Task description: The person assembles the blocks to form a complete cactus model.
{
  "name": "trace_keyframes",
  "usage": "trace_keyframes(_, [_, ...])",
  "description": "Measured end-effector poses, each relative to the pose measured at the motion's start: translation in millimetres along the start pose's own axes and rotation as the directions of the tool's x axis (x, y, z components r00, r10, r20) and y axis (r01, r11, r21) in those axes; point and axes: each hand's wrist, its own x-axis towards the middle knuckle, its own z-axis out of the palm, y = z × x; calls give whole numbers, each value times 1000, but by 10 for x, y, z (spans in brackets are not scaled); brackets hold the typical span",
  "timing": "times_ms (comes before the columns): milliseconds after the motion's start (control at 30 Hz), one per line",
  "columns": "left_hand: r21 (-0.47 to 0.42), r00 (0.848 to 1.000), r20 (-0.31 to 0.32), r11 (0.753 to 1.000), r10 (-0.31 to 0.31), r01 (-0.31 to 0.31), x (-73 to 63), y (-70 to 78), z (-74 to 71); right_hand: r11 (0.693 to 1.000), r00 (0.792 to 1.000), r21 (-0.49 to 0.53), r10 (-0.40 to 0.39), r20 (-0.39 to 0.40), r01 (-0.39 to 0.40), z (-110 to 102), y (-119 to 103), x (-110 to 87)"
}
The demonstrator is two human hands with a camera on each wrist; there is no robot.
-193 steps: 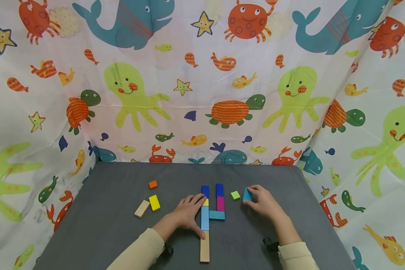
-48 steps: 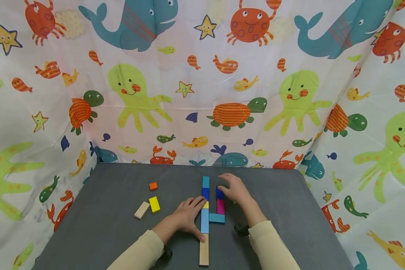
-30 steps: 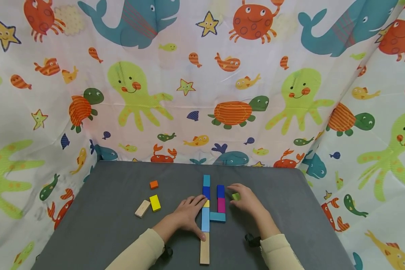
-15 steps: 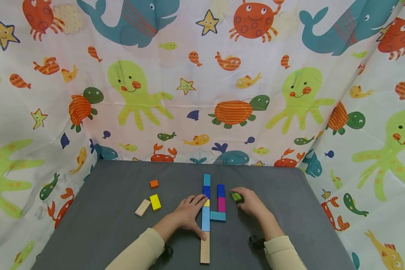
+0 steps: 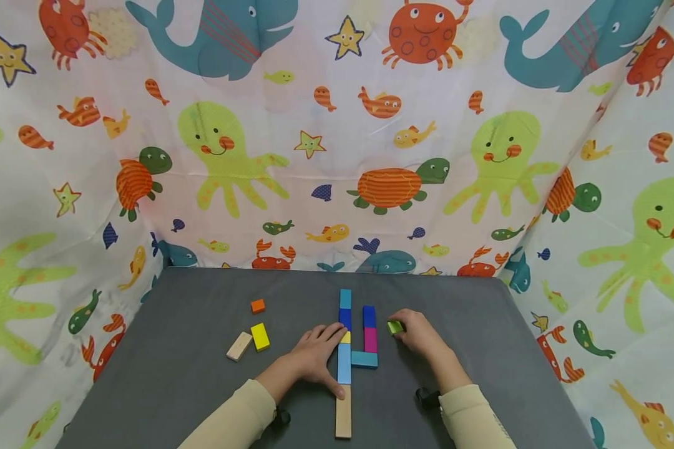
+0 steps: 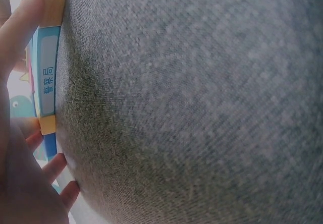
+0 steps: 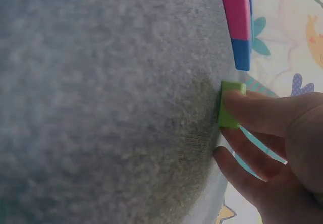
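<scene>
A green block [image 5: 394, 327] is pinched between the thumb and fingers of the right hand [image 5: 421, 333], above or on a grey table [image 5: 174, 362]; whether the block is lifted off the surface cannot be told. In the right wrist view, the thumb is laid over the near face of the block, and other fingers are seen behind and below it.

The left hand [image 5: 313, 354] is spread, with its fingers extended and nothing grasped. Its thumb is rested on a long wooden block [image 5: 343, 411], and a fingertip is set at a small yellow block [image 5: 345, 338]. Between these two, a light blue block [image 5: 344, 368] is placed, with printed characters on the side seen from the left wrist. Beyond the small yellow block, a blue block [image 5: 345, 318] and an upper teal block [image 5: 345, 298] are lined up end to end.

Against the right side of the light blue block, a crosswise teal block [image 5: 364, 360] is laid. From its right end, a magenta block [image 5: 370, 340] and then a second blue block [image 5: 369, 317] are set, pointing away from the person. The green block is held near this second blue block, apart from it.

Off to the left, an orange block [image 5: 258, 306] is placed alone; nearer, a loose yellow block [image 5: 260, 337] and a short wooden block [image 5: 239, 347] are laid at slants, side by side. Both forearms are covered by cream sleeves [image 5: 224, 416]. The table is bordered by a white cloth [image 5: 314, 174] printed with sea animals.
</scene>
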Motion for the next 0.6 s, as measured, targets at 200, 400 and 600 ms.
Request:
trace_keyframes(200, [2, 1000, 3, 1000, -1, 1, -7, 11, 6, 999, 999, 16, 45, -4, -44, -34, -19, 64])
trace_keyframes(400, [2, 1000, -2, 1000, 1, -1, -18, 15, -3, 997, 998, 38, 65, -11, -64, -129, -110, 206])
trace_keyframes(600, [6, 1000, -4, 1000, -5, 5, 0, -1, 8, 998, 999, 34, 52, -12, -51, -191, -218, 373])
